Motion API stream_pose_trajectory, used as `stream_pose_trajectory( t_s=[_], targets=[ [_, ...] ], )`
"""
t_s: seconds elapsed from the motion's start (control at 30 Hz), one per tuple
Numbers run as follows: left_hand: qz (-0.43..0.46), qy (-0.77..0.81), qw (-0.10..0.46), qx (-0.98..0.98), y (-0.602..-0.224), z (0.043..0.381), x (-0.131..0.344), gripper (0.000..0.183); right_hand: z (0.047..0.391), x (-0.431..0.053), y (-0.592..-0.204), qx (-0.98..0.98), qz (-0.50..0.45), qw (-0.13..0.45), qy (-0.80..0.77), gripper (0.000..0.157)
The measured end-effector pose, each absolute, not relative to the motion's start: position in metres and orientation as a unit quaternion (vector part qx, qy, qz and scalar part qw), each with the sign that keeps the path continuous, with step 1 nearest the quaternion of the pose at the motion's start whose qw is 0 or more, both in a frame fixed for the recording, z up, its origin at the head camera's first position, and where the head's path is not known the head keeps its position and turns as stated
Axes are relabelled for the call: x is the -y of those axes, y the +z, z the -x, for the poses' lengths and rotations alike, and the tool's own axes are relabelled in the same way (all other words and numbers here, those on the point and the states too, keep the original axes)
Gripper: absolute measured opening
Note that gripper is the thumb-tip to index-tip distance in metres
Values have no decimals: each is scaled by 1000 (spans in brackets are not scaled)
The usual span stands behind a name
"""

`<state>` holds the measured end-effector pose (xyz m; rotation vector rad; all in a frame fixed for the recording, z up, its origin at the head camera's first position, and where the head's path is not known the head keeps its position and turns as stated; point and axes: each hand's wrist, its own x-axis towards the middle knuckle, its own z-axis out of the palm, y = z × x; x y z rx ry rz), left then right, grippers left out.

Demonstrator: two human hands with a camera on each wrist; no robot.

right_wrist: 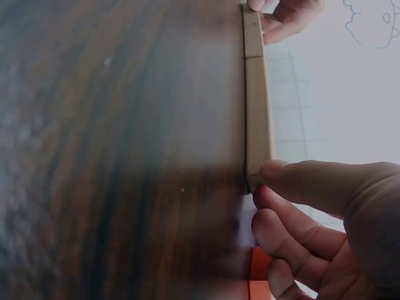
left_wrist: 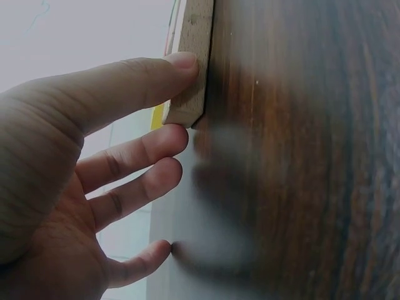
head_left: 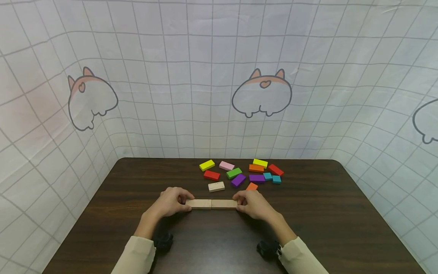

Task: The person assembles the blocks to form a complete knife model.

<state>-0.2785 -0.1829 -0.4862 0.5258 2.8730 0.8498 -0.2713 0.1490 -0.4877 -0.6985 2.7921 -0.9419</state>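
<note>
Two plain wooden blocks, the left block (head_left: 201,204) and the right block (head_left: 224,204), lie end to end in a row on the dark table. My left hand (head_left: 171,202) pinches the outer end of the left block, the thumb on its near side and a fingertip at its end in the left wrist view. At the other end of the row, my right hand (head_left: 254,204) pinches the right block between thumb and fingers. The seam between the blocks shows in the right wrist view. Behind the row lies another plain wooden block (head_left: 216,187).
Several coloured blocks lie scattered behind the row, among them a red block (head_left: 211,175), a green block (head_left: 234,173) and a purple block (head_left: 257,179). An orange block (head_left: 251,186) is close to my right hand. A white gridded curtain (head_left: 191,95) surrounds the table's back and sides.
</note>
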Motion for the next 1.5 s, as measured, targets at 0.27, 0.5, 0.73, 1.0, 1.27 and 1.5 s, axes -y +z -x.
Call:
stream_pose_trajectory(
  t_s=[0.27, 0.5, 0.73, 1.0, 1.27, 1.5],
  targets=[
    [-172, 279, 49, -943, -486, 279, 185, 23, 272, -147, -488, -919, 227, 60, -318, 22],
    [-172, 288, 54, -941, -486, 277, 187, 23, 272, -147, -489, -917, 230, 60, -319, 22],
    [-174, 290, 59, -939, -486, 277, 187, 24, 275, -157, -487, -912, 236, 58, -330, 21],
    [-170, 290, 65, -939, -485, 276, 187, 25, 286, -186, -488, -922, 179, 0, -343, 25],
    [-171, 292, 63, -939, -485, 276, 188, 24, 291, -207, -491, -924, 154, 24, -350, 41],
    [-170, 288, 60, -940, -486, 277, 188, 24, 294, -209, -493, -930, 155, 41, -331, 50]
  ],
)
